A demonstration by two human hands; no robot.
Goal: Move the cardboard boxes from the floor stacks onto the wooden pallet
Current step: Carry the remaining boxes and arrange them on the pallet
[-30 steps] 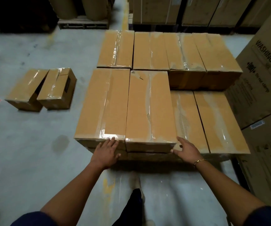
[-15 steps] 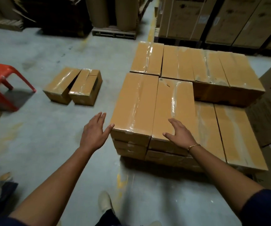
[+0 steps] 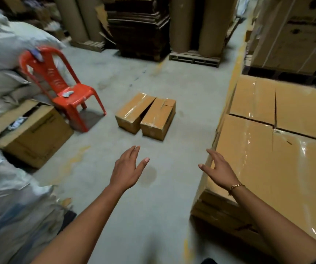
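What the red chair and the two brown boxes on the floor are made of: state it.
Red moulded chair: looks like plastic, glossy; highlights on the seat. Two brown rectangular boxes: cardboard, seemingly wrapped in clear tape or film; shiny streaks.

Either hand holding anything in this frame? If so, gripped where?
Nothing is held. The left hand hangs open over the floor; the right hand is open by the edge of the stacked boxes. The two floor boxes lie ahead, untouched.

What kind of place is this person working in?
Most likely a warehouse: taped cardboard boxes stacked in layers at right, tall cardboard rolls standing on a wooden pallet at the back, large printed cartons, bare concrete floor.
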